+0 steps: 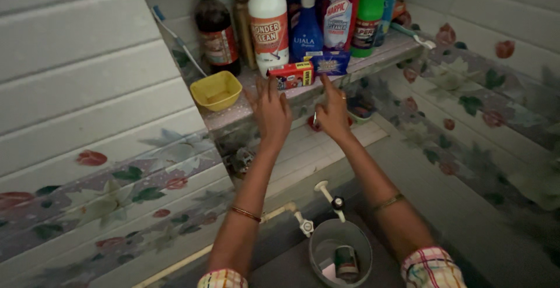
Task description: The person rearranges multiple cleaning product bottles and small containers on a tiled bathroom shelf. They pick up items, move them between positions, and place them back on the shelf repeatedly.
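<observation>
Head view: both hands reach up to the tiled corner shelf (pixel 385 48). Left hand (pixel 270 108), fingers spread, hovers below the red cardboard box (pixel 291 75); right hand (pixel 332 112) pinches something small (too dim to name), forefinger raised towards the blue packet (pixel 330 63) beside that box.

The shelf (pixel 233 116) is crowded at the back by a row of bottles (pixel 269 23). Two small boxes (pixel 309 69) and a yellow bowl (pixel 216 90) take the front edge, with bare shelf between bowl and boxes (just ahead of the left hand (pixel 270 112)). Below, taps (pixel 326 197) and a bucket (pixel 341 253) stand between the forearms.
</observation>
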